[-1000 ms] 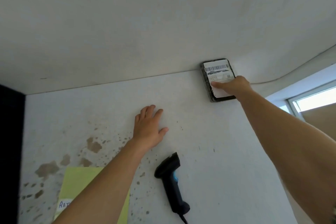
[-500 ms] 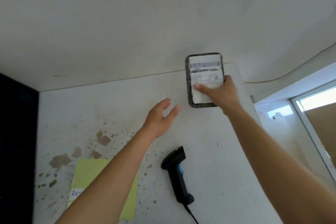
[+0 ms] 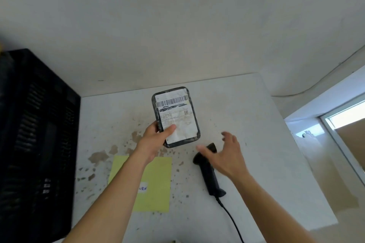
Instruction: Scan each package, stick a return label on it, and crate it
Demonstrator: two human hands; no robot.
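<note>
A small dark package (image 3: 183, 102) with a white barcode label on its face is held up over the table. My left hand (image 3: 156, 140) grips its lower left corner, thumb on the label. My right hand (image 3: 225, 156) hovers with fingers spread just above the head of a black corded barcode scanner (image 3: 210, 177), which lies on the table. A yellow sheet (image 3: 158, 193) bearing a white return label (image 3: 142, 188) lies under my left forearm. A black plastic crate (image 3: 37, 144) stands at the left.
The white table (image 3: 256, 144) is stained with brown spots near its middle. A wall rises behind it. The scanner cable (image 3: 233, 221) trails toward the near edge. A window and lower floor area show at the right.
The package passed from my right hand to my left and came nearer, away from the wall. My right hand let go and dropped over the scanner. The crate came into view.
</note>
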